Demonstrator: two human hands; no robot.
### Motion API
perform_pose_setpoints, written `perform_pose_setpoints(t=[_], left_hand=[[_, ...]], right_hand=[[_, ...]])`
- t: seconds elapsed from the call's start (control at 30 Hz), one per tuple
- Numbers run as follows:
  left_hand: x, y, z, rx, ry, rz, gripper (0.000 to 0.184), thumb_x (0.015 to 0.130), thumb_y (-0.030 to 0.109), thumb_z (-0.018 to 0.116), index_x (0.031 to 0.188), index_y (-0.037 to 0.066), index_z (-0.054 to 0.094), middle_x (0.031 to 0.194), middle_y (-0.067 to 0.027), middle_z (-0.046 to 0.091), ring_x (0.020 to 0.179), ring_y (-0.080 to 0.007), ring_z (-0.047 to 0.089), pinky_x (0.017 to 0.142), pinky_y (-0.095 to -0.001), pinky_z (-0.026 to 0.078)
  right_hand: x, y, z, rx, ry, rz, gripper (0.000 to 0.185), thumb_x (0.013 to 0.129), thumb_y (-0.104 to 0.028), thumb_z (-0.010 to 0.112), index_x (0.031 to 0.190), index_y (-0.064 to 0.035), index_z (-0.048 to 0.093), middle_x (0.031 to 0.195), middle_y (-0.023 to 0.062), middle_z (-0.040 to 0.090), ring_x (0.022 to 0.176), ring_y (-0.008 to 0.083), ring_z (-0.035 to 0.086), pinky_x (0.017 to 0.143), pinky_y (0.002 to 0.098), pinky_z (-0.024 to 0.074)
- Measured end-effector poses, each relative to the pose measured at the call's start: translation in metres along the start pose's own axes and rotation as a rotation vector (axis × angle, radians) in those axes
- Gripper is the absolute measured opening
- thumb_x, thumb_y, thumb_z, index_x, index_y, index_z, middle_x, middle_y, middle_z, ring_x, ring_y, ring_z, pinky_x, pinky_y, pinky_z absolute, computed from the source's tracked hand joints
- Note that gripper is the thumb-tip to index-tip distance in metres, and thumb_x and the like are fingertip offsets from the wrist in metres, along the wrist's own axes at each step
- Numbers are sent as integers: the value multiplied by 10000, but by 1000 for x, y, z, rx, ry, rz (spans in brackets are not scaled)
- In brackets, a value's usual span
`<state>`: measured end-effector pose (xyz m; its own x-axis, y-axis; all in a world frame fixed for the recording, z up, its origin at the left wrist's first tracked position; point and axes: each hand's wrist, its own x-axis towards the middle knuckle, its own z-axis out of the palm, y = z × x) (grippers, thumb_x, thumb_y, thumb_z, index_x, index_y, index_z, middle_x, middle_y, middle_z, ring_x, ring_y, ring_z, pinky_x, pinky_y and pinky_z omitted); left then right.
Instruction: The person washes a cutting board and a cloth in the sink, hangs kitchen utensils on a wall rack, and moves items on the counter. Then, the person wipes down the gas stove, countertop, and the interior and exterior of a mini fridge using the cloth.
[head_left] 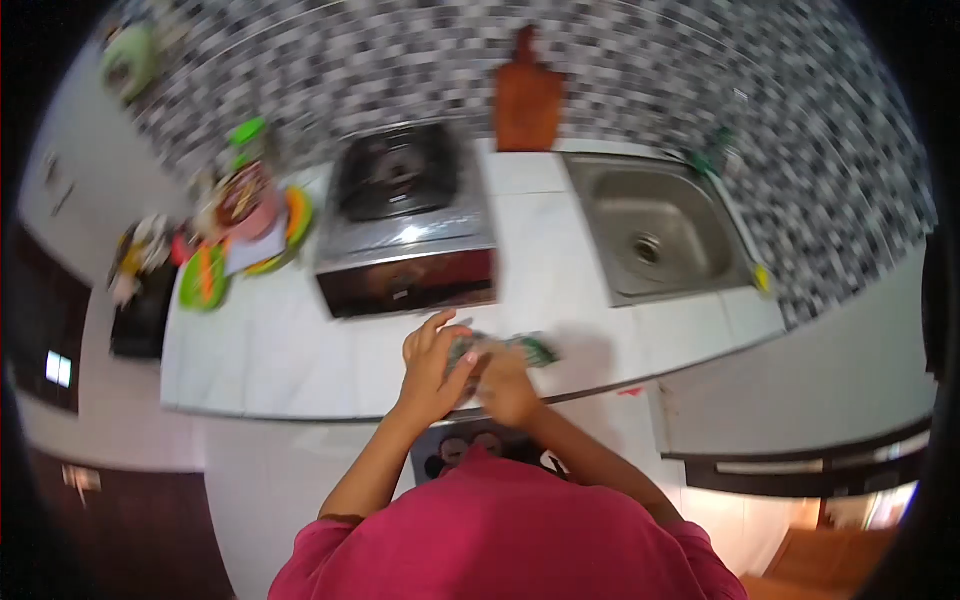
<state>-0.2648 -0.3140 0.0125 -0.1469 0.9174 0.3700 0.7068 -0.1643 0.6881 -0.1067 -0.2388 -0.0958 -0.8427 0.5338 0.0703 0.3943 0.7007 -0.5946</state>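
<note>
Near the counter's front edge, my left hand [432, 362] curves its fingers and thumb around a small, clear-looking, shiny thing [466, 346], mostly hidden and blurred. Close beside it, my right hand [507, 384] is closed, its fingers smeared by motion. From behind the right hand sticks out a dark green, crumpled-looking piece [538, 350], which seems to be in its grip. Whether the green piece and the clear thing are one object, I cannot tell. Both hands are just in front of the stove.
A two-tone stove [405, 240] stands behind my hands. Right of it are a wooden cutting board [528, 105] against the tiled wall and a steel sink [655, 235]. To the left sit a pink container [252, 205], a green basket [203, 285] and a green-lidded jar [248, 140] on the white counter [270, 360].
</note>
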Motion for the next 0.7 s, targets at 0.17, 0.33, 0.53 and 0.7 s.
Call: perform_pose_setpoints(t=[0.17, 0.33, 0.53, 0.7], left_hand=[[-90, -64, -99, 137, 221, -222, 286, 826, 178, 572, 1088, 65, 541, 1255, -162, 471, 1175, -320, 424, 993, -429, 248], [-189, -97, -162, 165, 430, -433, 245, 849, 159, 545, 1069, 50, 552, 1219, -170, 503, 1145, -328, 459, 978, -421, 288], [-267, -92, -192, 190, 637, -623, 227, 869, 155, 517, 1055, 30, 551, 1226, -168, 505, 1153, -328, 455, 991, -414, 300], [-309, -80, -198, 196, 765, -751, 209, 875, 146, 507, 1031, 14, 551, 1212, -178, 512, 1143, -338, 459, 977, -421, 332]], right_hand=[[25, -33, 1, -308, 253, 104, 502, 783, -320, 630, 1244, -157, 516, 1316, 174, 444, 1249, 363, 365, 1010, 605, 199], [71, -111, 51, -248, 30, -151, 515, 792, -304, 615, 1268, -148, 497, 1356, 184, 402, 1289, 381, 316, 1048, 606, 157], [202, -161, 138, -317, 95, -288, 508, 818, -352, 585, 1289, -188, 491, 1392, 161, 377, 1303, 362, 302, 1054, 605, 171], [291, -181, 154, -367, 221, 12, 511, 837, -368, 558, 1304, -175, 480, 1410, 146, 368, 1321, 357, 280, 1062, 605, 133]])
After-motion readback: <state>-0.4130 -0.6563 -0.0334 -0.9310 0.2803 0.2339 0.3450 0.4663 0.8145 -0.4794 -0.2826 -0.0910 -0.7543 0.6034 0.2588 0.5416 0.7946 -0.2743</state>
